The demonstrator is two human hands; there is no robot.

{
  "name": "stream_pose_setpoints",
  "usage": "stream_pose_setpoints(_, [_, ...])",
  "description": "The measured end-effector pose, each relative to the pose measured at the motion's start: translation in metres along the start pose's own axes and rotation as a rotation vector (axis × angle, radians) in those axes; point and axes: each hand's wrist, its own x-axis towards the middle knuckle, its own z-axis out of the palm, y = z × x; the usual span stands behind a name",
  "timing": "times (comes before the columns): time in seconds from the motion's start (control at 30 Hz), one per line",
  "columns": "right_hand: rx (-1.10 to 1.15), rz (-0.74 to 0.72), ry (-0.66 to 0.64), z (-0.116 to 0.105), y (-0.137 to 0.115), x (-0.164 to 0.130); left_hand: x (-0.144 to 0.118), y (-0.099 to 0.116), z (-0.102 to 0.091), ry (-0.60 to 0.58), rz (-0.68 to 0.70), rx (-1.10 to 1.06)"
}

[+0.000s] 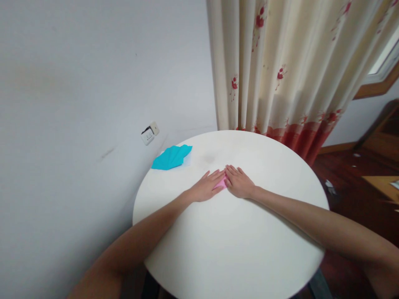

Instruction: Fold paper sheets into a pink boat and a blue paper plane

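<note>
Both hands, left hand and right hand, lay flat, fingertips together, pressing a small pink paper onto the desk, evidently mid-fold, a finished-looking teal folded paper lying beyond the left hand.

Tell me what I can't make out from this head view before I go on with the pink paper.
- Pink paper: mostly covered by the left hand and right hand pressed flat on it; its shape and folds are hidden.
- Blue folded paper: a paler sheet beneath it shows only an edge.
- Wall socket: too small to read.
- Round table: near rim cut off by the bottom edge.
</note>
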Motion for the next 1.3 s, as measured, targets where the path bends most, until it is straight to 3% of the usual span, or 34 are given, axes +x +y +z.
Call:
stream_pose_setpoints(0.3, [0.007, -0.010, -0.012, 0.001, -0.007, -0.007, -0.005, -0.001, 0.003, 0.005, 0.024, 0.063])
stream_pose_setpoints(0.87, [-0.006, -0.023, 0.005, 0.008, 0.004, 0.011, 0.010, -0.016, 0.004, 0.008, -0.011, 0.094])
stream_pose_setpoints(1.1, [-0.010, -0.004, 0.011, 0.006, 0.008, 0.025, 0.026, -0.027, 0.001, 0.050, -0.033, 0.090])
stream_pose_setpoints(1.3, [-0.004, -0.045, 0.002, 0.003, 0.010, 0.027, 0.025, -0.027, 0.002, 0.078, -0.039, 0.060])
